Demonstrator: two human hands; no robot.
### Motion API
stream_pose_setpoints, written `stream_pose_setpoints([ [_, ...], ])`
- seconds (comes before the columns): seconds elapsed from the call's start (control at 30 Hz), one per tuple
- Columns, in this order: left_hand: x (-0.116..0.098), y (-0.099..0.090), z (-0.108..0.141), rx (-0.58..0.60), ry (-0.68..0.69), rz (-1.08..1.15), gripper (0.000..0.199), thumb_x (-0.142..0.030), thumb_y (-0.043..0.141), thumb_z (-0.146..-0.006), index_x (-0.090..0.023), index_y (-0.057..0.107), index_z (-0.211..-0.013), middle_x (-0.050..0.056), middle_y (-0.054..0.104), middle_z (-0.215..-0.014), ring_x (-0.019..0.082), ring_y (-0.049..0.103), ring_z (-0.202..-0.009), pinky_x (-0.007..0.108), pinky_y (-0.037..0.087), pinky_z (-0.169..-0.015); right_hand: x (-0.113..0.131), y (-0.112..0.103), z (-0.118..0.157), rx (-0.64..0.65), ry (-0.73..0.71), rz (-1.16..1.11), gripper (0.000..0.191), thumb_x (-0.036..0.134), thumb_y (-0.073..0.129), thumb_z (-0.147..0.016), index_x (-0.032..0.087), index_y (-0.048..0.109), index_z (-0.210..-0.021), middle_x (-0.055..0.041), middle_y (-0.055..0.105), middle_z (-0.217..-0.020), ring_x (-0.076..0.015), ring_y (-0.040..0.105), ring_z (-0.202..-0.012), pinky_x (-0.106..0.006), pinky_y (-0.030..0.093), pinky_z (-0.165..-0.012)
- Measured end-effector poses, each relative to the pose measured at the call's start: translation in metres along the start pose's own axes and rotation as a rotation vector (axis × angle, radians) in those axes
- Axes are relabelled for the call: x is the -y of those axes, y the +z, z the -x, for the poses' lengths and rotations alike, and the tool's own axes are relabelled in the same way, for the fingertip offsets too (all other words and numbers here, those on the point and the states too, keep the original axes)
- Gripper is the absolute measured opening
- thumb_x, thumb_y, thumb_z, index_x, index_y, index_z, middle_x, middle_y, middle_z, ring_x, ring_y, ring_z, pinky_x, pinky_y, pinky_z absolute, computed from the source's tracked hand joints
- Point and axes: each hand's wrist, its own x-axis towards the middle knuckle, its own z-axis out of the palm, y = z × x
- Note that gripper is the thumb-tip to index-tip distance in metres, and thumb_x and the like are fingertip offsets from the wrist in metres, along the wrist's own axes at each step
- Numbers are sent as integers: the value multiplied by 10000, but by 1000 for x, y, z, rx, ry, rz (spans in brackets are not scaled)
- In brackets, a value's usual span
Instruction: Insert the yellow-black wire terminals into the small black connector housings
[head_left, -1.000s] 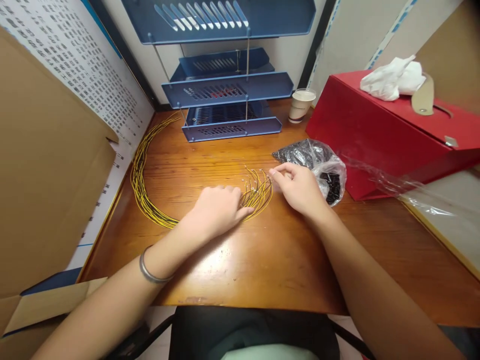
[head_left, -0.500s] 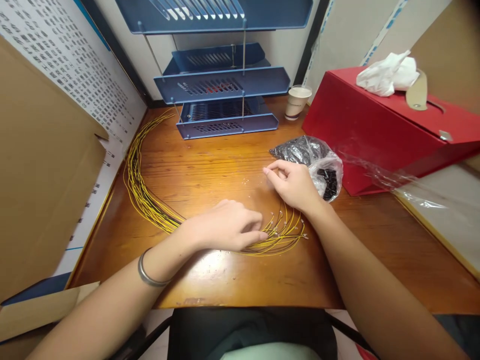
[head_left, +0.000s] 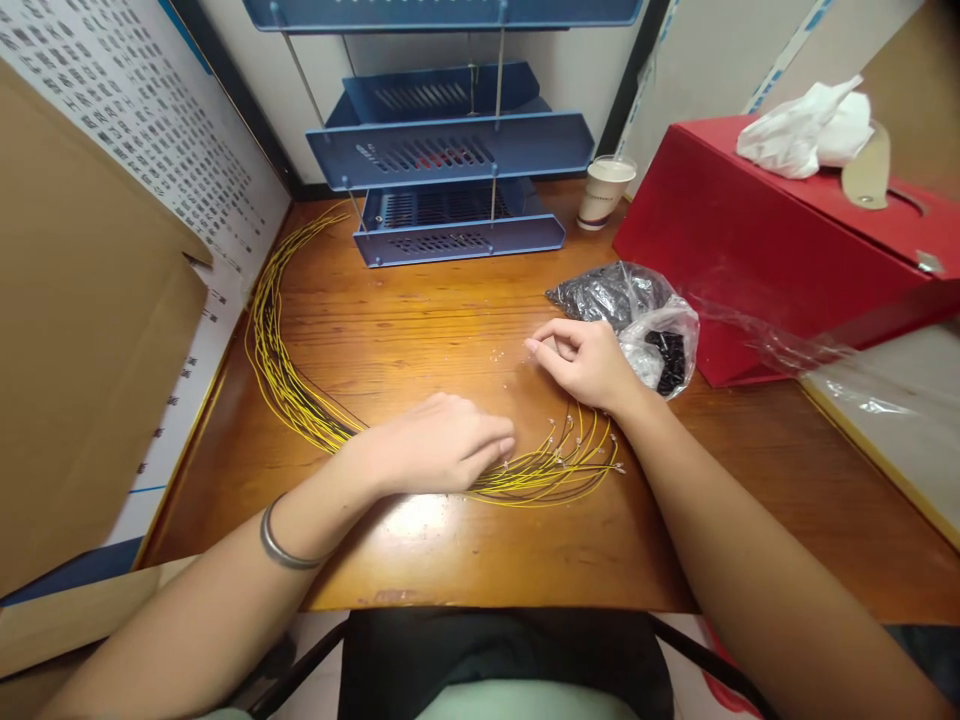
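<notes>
A bundle of thin yellow and black wires (head_left: 274, 370) curves along the left of the desk and runs under my left hand (head_left: 442, 445). Its loose ends (head_left: 562, 465), tipped with small clear pieces, fan out to the right. The left thumb and fingers are pinched together over the bundle, with one wire's tip showing just below them. Farther back, my right hand (head_left: 589, 370) is closed in a pinch. Whatever lies between its fingertips is too small to make out. Behind it sits a clear plastic bag (head_left: 626, 295) of small black pieces (head_left: 667, 360), its mouth open.
A blue tiered file tray (head_left: 457, 245) stands at the back, with a paper cup (head_left: 604, 195) beside it. On the right is a red box (head_left: 720, 250) with white tissue (head_left: 802, 130) on top. Cardboard (head_left: 90, 330) borders the left. Tiny white bits (head_left: 496, 355) lie mid-desk.
My left thumb and fingertips have closed together and drawn slightly left over the wires. My right hand keeps its pinch in nearly the same place. The view has shifted a little.
</notes>
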Motion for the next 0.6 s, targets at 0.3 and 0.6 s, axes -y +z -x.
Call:
stream_pose_setpoints([
  [0.3,1,1,2,-5,27,44,154,-280,530,-962,-219,637,-870,-20,689,-753,133,576,-662,263,389,-687,2,-2,0,30,-46,5,255,387,642,-905,197,709,-749,87,322,-467,-89,269,-467,-305,280,-571],
  [0.6,8,0,2,-105,26,257,300,-404,397,-1059,-196,534,-893,-23,575,-720,112,490,-628,253,376,-653,35,-20,12,472,-19,-218,117,248,589,-847,187,673,-794,84,290,-547,-88,270,-516,-265,230,-520],
])
